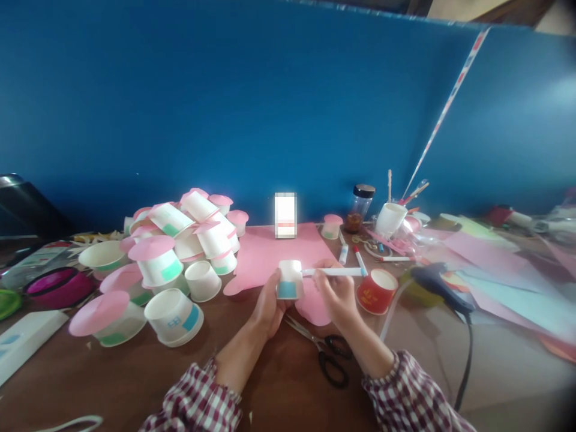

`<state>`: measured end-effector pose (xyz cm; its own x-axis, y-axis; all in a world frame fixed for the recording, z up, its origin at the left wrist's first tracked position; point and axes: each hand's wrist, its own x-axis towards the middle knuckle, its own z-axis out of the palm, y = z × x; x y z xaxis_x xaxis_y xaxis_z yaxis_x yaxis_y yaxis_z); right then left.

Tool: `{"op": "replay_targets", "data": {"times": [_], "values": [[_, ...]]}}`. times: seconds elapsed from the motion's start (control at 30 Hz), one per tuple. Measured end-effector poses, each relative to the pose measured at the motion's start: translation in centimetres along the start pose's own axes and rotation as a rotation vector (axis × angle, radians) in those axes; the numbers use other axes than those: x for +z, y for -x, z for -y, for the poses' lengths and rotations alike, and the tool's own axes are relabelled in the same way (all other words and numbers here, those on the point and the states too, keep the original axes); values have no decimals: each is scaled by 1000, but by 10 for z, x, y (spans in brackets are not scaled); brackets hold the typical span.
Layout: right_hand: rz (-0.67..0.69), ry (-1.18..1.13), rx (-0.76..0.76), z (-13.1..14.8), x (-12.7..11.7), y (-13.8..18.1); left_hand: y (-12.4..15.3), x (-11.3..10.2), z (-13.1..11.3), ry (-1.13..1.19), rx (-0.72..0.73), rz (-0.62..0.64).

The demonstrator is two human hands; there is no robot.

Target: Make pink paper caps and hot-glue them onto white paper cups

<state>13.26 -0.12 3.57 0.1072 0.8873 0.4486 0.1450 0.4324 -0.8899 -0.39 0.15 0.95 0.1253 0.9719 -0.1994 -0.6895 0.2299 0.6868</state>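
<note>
My left hand [268, 309] is closed around a small white paper cup [290, 273] with a blue patch. In my right hand [338, 295] is a white marker pen [344, 272] with a blue end, gripped by the fingers. The pen's tip points left and is at the cup's right side; whether it touches cannot be told. Beneath the hands lies a cut pink paper piece [314, 309]. A pair of scissors [324, 347] with black handles rests below, between my forearms. A larger sheet of pink paper [265, 246] spreads behind the cup.
On the left stands a heap of paper cups topped with pink paper discs [158, 264]. A red cup [377, 292], capped markers [360, 261] and a lidded jar [359, 209] are at right. A glue gun [443, 283] with its cord lies among coloured papers [499, 294]. A blue wall [270, 102] rises behind.
</note>
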Motion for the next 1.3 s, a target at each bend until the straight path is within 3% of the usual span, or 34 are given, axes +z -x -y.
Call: {"op": "replay_targets", "data": {"times": [0.37,1.3], "values": [[10,328,-185,1,-4,3,0,-2,8,-50,8,-2],[8,283,-165,7,-3,2,-1,-3,11,-84,20,19]]}}
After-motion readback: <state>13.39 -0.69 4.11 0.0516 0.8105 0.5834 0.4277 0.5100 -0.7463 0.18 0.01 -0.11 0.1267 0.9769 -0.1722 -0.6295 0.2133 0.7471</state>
